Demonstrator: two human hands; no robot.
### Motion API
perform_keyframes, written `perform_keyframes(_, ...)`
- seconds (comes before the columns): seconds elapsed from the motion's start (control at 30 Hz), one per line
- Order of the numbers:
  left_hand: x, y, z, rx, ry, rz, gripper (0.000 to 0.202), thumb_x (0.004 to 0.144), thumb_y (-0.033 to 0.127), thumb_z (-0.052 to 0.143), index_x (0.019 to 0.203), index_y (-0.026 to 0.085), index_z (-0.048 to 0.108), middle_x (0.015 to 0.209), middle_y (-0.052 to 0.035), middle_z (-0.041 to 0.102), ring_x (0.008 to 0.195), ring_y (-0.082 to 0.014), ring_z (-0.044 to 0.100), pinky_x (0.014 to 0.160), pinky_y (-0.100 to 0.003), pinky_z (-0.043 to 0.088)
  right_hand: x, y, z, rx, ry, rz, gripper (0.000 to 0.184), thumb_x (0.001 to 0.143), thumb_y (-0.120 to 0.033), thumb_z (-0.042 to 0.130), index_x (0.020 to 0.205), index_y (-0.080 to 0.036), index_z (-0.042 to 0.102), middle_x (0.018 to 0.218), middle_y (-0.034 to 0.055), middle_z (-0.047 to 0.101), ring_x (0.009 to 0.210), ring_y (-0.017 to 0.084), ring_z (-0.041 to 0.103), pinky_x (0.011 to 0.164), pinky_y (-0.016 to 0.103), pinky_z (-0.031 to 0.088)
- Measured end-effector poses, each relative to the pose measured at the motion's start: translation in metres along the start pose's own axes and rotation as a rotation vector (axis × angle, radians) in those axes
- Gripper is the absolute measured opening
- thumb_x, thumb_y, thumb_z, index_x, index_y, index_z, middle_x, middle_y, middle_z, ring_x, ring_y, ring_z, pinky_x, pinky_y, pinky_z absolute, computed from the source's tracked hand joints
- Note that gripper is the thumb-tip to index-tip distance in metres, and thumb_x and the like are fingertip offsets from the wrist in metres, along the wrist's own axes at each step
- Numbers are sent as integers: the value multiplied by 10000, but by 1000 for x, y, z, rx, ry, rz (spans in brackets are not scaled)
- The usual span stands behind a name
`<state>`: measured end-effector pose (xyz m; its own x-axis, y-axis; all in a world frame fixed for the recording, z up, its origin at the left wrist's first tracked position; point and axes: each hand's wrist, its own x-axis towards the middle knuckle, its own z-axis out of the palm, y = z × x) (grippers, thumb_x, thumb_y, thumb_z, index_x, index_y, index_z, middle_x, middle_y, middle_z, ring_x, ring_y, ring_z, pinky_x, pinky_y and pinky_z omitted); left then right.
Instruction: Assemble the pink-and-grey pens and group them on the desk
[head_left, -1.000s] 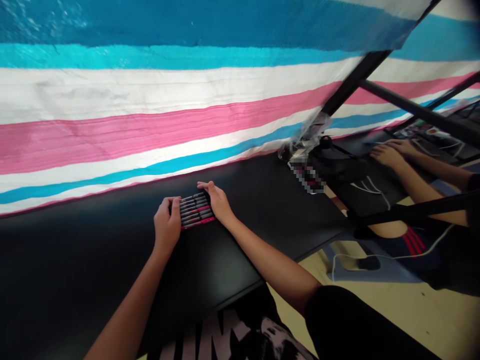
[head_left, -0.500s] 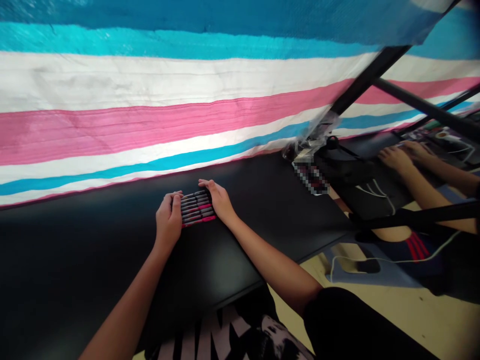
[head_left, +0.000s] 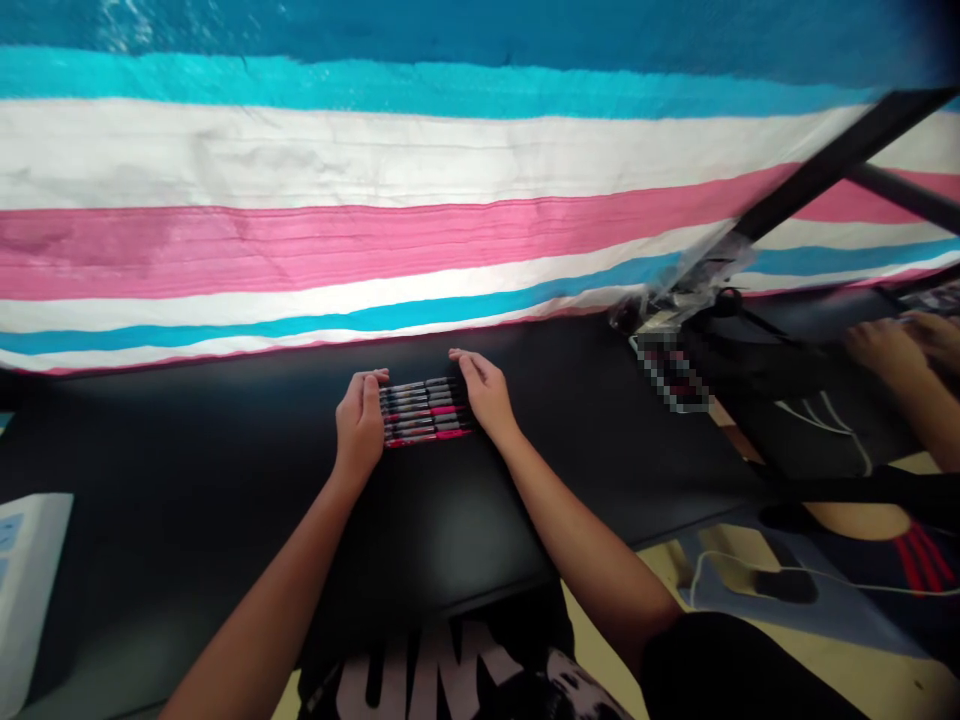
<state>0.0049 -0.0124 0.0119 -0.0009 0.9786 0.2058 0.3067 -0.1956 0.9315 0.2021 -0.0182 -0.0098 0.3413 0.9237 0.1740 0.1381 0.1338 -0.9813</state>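
Several slim pens (head_left: 424, 411) lie side by side in a flat row on the black table (head_left: 450, 520). Most have clear or grey barrels with dark ends; a couple are pink. My left hand (head_left: 361, 425) is curled round their left ends, its thumb on the near side and fingertips pointing right, partly hiding those ends. At the opposite end is my right hand (head_left: 489, 398), its fingers extended past the far side of the row and the palm facing the pens. The dark right tips show beside it; contact there is hard to make out.
Behind the table hangs a striped tarp (head_left: 300, 240). A white box or packet (head_left: 34, 590) lies at the left edge. Clear plastic wrapping (head_left: 697, 285) and a blurred-out item (head_left: 671, 372) sit to the right. Further right are a metal frame bar (head_left: 817, 180) and another person's hands (head_left: 892, 350).
The view has swung left, bringing the white item into sight. My right hand has drawn slightly away from my left, so more of the pens' length shows.
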Motion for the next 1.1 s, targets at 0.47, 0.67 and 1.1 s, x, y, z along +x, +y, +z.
perform_keyframes(0.47,-9,-9,8,-155,-39,11,407,1083,461,329,1006,211,642,1218,-94,735,1244,-232,642,1119,-400,436,-19,10,14,358,-15,155,589,941,-732,490,944,-200,744,1231,135,761,1285,270,662,1201,461,418)
perform_keyframes(0.67,-25,-7,4,-103,-50,11,398,1077,477,343,1008,213,633,1231,-102,737,1263,-243,640,1130,-421,430,-30,11,14,234,-35,112,641,965,-751,400,952,-198,724,1239,144,752,1296,262,651,1188,454,424)
perform_keyframes(1.1,-32,-3,7,10,-53,47,369,1068,457,340,1061,211,615,1270,-123,710,1255,-243,636,1087,-400,458,-32,9,7,207,-87,129,778,893,-869,339,947,-216,758,1267,126,744,1333,278,620,1223,475,360)
